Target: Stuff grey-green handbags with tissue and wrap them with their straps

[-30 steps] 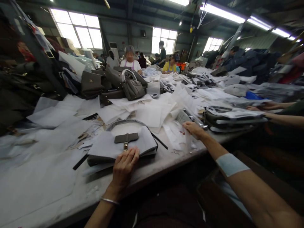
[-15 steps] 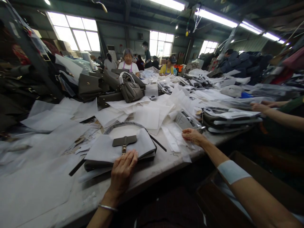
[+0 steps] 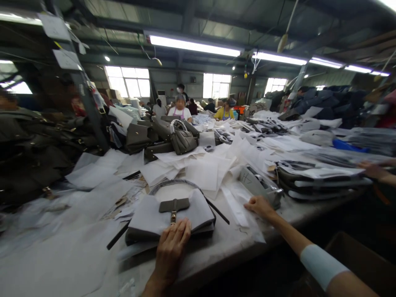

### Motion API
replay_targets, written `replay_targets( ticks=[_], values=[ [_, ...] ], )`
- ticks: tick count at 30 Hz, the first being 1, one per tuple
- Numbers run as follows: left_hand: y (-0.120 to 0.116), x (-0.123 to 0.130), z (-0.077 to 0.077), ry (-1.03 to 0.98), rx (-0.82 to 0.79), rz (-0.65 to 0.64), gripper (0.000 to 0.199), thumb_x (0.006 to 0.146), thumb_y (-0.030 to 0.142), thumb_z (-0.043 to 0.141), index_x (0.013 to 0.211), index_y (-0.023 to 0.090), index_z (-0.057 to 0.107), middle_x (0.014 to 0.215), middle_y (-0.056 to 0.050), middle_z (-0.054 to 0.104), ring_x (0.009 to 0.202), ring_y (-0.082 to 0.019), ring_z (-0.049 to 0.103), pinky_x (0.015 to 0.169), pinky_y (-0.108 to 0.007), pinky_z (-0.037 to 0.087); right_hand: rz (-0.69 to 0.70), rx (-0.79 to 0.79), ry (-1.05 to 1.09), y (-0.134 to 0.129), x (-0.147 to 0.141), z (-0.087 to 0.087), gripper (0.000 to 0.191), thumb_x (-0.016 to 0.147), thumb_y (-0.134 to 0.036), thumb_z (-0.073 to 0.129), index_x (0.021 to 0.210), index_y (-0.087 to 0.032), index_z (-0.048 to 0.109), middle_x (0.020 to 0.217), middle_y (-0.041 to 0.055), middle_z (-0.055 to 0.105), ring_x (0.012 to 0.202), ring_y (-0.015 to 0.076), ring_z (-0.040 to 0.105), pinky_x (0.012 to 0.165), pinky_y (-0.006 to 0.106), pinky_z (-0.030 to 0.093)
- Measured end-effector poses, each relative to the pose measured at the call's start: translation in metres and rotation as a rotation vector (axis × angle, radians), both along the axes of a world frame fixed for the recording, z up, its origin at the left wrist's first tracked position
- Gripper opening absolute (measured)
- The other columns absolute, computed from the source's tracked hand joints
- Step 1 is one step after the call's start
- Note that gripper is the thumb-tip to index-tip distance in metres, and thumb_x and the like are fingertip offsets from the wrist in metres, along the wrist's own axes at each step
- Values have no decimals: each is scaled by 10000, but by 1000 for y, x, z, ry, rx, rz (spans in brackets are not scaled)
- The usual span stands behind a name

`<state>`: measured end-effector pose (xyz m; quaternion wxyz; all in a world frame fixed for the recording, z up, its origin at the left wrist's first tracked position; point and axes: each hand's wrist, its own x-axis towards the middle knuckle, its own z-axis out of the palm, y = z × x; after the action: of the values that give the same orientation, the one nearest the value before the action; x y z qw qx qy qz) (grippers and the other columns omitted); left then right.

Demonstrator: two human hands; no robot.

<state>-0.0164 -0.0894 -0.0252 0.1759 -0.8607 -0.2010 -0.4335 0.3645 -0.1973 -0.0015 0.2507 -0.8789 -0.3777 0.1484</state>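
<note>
Grey-green and smooth, the bag (image 3: 140,236) lies on its back on the table (image 3: 210,252), close to the edge in front of us. White paper (image 3: 147,216) is spread over its front, with the little flap (image 3: 166,205) and the shiny clasp (image 3: 173,216) on top. The wrapped handle (image 3: 173,181) makes a big loop behind it. Our left grip (image 3: 173,244) rests its fingers on the front, just below the clasp; the thumb is hidden, so we cannot tell if it pinches. Our right grip (image 3: 260,206) is curled small by a thin see-through sheet (image 3: 255,234), near a grey thing (image 3: 256,185) with pen marks; we cannot tell if it has hold of the sheet. We think the bag is not very heavy, a bit stiff but bendy, and easy to scratch. The paper looks light and slippery, so it could slide. The thick sides seem best to hold, with fingers underneath, and not the clasp.
</note>
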Motion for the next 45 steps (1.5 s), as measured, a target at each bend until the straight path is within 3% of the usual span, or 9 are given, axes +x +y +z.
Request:
replay_targets(
  ticks=[8,17,22,27,30,34,38,45],
  values=[
    [6,-2,-6,-3,85,28,356,992,141,381,1200,226,658,1174,-39,715,1106,-159,640,983,-297,419,110,33,-66,8,18,11,341,818,-272,538,490,-189,577,529,11,626,571,161,574,606,259,374],
    [7,8,-17,-87,115,56,357,995,142,363,1132,226,682,1113,-46,731,1073,-159,649,964,-298,426,43,38,-143,14,29,16,187,753,-267,615,579,-204,644,604,45,683,635,218,637,590,298,397],
    [1,3,-12,-23,38,58,364,975,91,386,1177,220,659,1159,-51,718,1100,-171,647,975,-318,427,-16,0,-276,19,21,27,263,777,-354,692,598,-195,583,691,73,681,682,226,625,585,293,345],
    [0,2,-4,48,-11,30,394,963,43,389,1240,196,623,1229,-54,692,1135,-195,632,982,-353,411,-68,-6,-334,18,26,28,149,892,-301,563,856,-202,669,958,71,706,869,205,622,643,275,332],
    [0,0,1,74,8,15,381,958,37,407,1236,189,619,1229,-46,692,1115,-199,640,973,-353,408,-90,-1,-341,10,27,31,162,870,-340,603,834,-201,677,898,67,702,839,212,612,638,282,319],
    [0,-3,5,127,31,21,362,952,54,462,1256,182,609,1244,-52,684,1119,-200,638,980,-350,409,-89,33,-284,-3,25,31,262,789,-426,688,686,-189,649,699,40,662,716,195,586,616,281,318],
    [1,-3,5,131,40,25,345,956,74,485,1258,181,613,1243,-61,684,1118,-208,641,979,-356,409,-68,119,-153,-10,24,28,243,781,-356,656,606,-189,631,591,7,630,654,170,578,618,270,359],
    [1,-2,5,113,54,23,340,952,60,484,1237,185,621,1232,-55,690,1102,-209,649,958,-353,415,-159,312,159,-22,29,29,154,767,-335,628,745,-184,605,694,21,670,580,140,602,554,239,480]
  ],
)
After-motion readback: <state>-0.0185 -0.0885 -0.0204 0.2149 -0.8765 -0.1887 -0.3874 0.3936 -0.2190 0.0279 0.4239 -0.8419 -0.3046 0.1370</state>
